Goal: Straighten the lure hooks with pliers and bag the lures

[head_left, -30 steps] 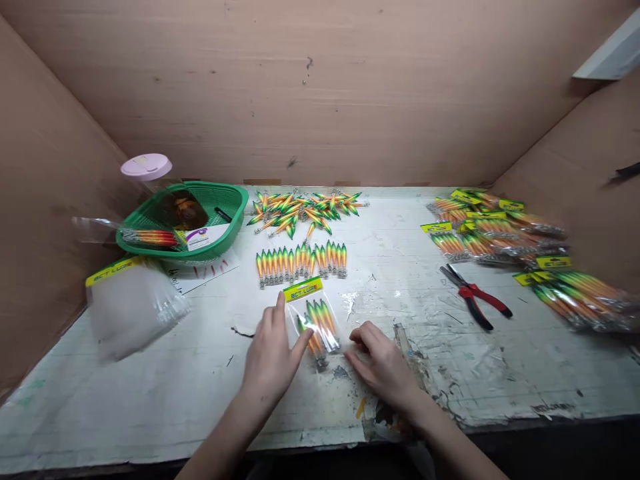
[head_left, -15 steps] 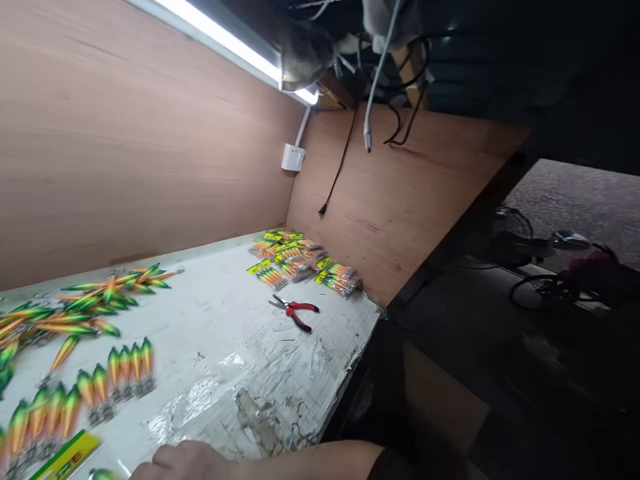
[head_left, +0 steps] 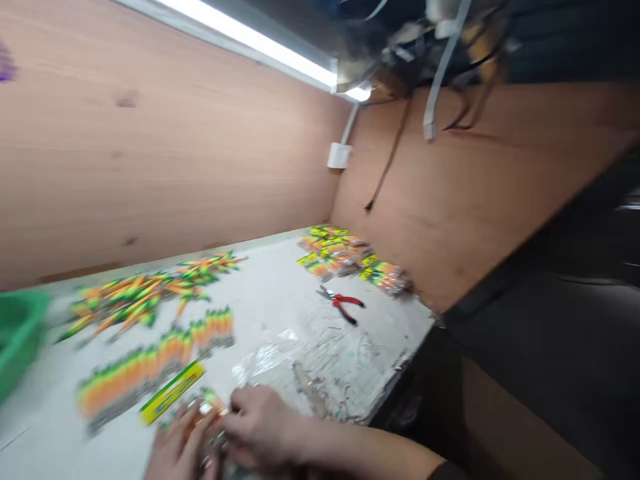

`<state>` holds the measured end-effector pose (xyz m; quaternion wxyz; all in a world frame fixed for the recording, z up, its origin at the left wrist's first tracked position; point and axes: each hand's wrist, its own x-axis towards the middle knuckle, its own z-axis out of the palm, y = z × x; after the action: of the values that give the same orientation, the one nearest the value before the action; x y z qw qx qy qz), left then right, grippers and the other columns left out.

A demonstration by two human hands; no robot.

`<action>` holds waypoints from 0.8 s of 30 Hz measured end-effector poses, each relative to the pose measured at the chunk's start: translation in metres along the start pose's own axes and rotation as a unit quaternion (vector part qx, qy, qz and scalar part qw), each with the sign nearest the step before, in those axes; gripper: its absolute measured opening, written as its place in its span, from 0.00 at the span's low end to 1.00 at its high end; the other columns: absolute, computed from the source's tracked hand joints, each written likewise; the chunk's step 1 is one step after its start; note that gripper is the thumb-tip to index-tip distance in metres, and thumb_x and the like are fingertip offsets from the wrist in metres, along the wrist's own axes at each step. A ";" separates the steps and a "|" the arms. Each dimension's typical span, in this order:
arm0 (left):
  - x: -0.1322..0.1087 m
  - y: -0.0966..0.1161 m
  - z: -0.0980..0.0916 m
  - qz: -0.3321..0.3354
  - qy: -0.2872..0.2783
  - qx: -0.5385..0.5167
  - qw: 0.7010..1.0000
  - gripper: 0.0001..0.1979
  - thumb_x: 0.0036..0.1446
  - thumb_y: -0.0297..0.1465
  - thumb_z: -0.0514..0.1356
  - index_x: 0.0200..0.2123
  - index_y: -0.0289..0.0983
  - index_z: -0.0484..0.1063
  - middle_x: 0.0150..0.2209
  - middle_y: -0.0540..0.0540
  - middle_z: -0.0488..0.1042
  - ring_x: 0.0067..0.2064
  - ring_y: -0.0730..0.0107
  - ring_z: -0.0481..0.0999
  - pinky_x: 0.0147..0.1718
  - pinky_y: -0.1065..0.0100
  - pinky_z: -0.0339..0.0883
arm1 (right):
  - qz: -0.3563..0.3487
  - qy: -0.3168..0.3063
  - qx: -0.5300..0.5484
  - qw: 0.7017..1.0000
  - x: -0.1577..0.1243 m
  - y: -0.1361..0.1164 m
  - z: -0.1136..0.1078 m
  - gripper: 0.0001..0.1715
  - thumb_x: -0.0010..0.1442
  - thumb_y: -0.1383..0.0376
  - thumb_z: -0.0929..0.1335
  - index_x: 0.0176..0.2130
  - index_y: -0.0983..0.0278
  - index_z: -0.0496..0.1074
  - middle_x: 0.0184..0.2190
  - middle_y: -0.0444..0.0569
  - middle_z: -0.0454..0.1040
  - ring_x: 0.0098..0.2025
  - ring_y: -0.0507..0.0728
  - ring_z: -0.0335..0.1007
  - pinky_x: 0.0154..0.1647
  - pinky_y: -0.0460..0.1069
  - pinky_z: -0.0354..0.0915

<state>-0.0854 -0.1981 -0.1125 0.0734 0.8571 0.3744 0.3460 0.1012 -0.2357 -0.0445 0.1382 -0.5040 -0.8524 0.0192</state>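
Note:
My left hand (head_left: 183,443) lies at the bottom of the view with its fingers over a clear bag of fishing lures (head_left: 213,400), green and orange with silvery metal parts. My right hand (head_left: 263,423) is closed at the bag's right side, fingers bent against it. Motion blur smears both hands, and they cover much of the bag. Just beyond my left hand is a yellow and green header card (head_left: 173,392). A slanting row of fishing lures (head_left: 155,363) lies behind the card, side by side.
A loose heap of lures (head_left: 145,293) lies toward the back wall. Red-handled pliers (head_left: 343,303) rest right of centre, before packed lure bags (head_left: 345,253) in the corner. At left stands a green basin (head_left: 20,333). Cables (head_left: 445,67) hang overhead; the table's right edge (head_left: 400,373) drops off into darkness.
The view has swung left, so things on the table appear farther right. My left hand and the green basin have come into view, and both hands now meet at the bag of lures.

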 end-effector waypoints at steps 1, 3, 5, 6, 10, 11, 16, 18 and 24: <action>-0.004 0.005 -0.012 0.009 0.008 0.017 1.000 0.19 0.55 0.33 0.56 0.51 0.46 0.74 0.53 0.40 0.77 0.56 0.43 0.73 0.51 0.41 0.70 | 0.001 0.008 0.015 1.000 -0.003 -0.001 0.001 0.14 0.60 0.54 0.70 0.38 0.61 0.72 0.35 0.47 0.75 0.33 0.53 0.70 0.31 0.48 0.69; -0.004 0.021 -0.026 -0.009 0.007 0.062 0.998 0.20 0.58 0.29 0.54 0.53 0.39 0.70 0.55 0.35 0.74 0.58 0.42 0.71 0.53 0.37 0.68 | 0.002 0.030 0.056 0.998 -0.007 -0.001 0.004 0.16 0.65 0.55 0.68 0.44 0.65 0.71 0.40 0.47 0.74 0.37 0.53 0.72 0.36 0.51 0.71; 0.003 0.036 -0.029 -0.037 0.000 0.080 0.996 0.19 0.59 0.26 0.52 0.53 0.37 0.69 0.56 0.35 0.73 0.61 0.43 0.68 0.55 0.36 0.65 | -0.002 0.050 0.098 0.994 -0.008 0.001 0.006 0.15 0.66 0.56 0.68 0.45 0.65 0.71 0.42 0.48 0.74 0.40 0.54 0.73 0.38 0.52 0.71; 0.006 0.042 -0.028 -0.058 -0.007 0.081 0.995 0.20 0.59 0.25 0.51 0.54 0.36 0.68 0.56 0.34 0.72 0.62 0.44 0.67 0.56 0.36 0.63 | -0.006 0.059 0.116 0.991 -0.008 0.002 0.007 0.14 0.66 0.57 0.68 0.45 0.65 0.71 0.42 0.48 0.74 0.40 0.54 0.73 0.39 0.52 0.72; 0.009 0.055 -0.026 -0.117 -0.022 0.065 0.991 0.23 0.56 0.21 0.51 0.56 0.35 0.66 0.59 0.34 0.68 0.65 0.45 0.63 0.60 0.35 0.59 | -0.008 0.082 0.160 0.984 -0.010 0.002 0.008 0.13 0.66 0.58 0.68 0.45 0.65 0.71 0.42 0.48 0.73 0.40 0.54 0.72 0.39 0.52 0.71; 0.008 0.056 -0.026 -0.127 -0.021 0.060 0.990 0.24 0.56 0.21 0.51 0.56 0.35 0.65 0.59 0.34 0.68 0.65 0.46 0.62 0.60 0.35 0.58 | -0.008 0.085 0.164 0.983 -0.011 0.001 0.008 0.13 0.66 0.58 0.68 0.45 0.65 0.71 0.42 0.48 0.73 0.40 0.54 0.72 0.38 0.52 0.71; 0.005 0.055 -0.031 -0.132 -0.058 0.035 0.989 0.28 0.55 0.22 0.53 0.60 0.35 0.63 0.62 0.34 0.66 0.67 0.46 0.59 0.63 0.35 0.52 | -0.006 0.092 0.166 0.982 -0.011 0.003 0.010 0.12 0.67 0.59 0.67 0.44 0.65 0.71 0.41 0.47 0.73 0.39 0.53 0.72 0.37 0.51 0.71; 0.005 0.053 -0.035 -0.125 -0.079 0.033 0.988 0.29 0.55 0.22 0.53 0.62 0.35 0.62 0.63 0.34 0.65 0.68 0.46 0.57 0.63 0.36 0.52 | -0.007 0.094 0.164 0.982 -0.010 0.004 0.011 0.11 0.67 0.60 0.67 0.44 0.65 0.71 0.41 0.47 0.73 0.38 0.53 0.72 0.37 0.51 0.71; 0.010 0.048 -0.047 -0.068 -0.154 0.056 0.984 0.33 0.59 0.29 0.56 0.67 0.34 0.55 0.68 0.32 0.57 0.70 0.43 0.50 0.63 0.35 0.51 | -0.053 0.092 0.149 0.983 -0.009 0.014 0.010 0.10 0.67 0.60 0.67 0.43 0.65 0.72 0.39 0.46 0.74 0.36 0.52 0.72 0.34 0.49 0.71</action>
<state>-0.0830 -0.2312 -0.0530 0.1058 0.8756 0.4346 0.1824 0.1152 -0.2356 -0.0586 0.2902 -0.4311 -0.8494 0.0918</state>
